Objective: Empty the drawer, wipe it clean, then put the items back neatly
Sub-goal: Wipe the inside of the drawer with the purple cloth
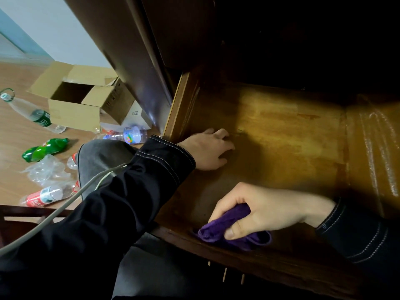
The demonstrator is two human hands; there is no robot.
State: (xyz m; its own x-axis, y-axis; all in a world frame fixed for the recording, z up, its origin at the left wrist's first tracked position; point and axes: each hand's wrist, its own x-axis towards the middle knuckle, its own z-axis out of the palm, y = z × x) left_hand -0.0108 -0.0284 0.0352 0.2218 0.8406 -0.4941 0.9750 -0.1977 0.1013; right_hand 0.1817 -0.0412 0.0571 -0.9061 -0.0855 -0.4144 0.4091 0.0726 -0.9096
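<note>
The wooden drawer (292,131) is pulled out and its bottom is bare. My right hand (266,208) grips a bunched purple cloth (225,226) and holds it against the drawer's near front corner. My left hand (207,150) lies inside the drawer by the left wall, palm down on the bottom with the fingers bent; I cannot tell whether it holds anything. Both arms wear dark sleeves with white stitching.
On the wooden floor to the left lie several plastic bottles, among them a green one (45,149), a red-labelled one (45,195) and a clear one (32,111). An open cardboard box (86,100) stands behind them. A grey cable (65,208) crosses my left arm.
</note>
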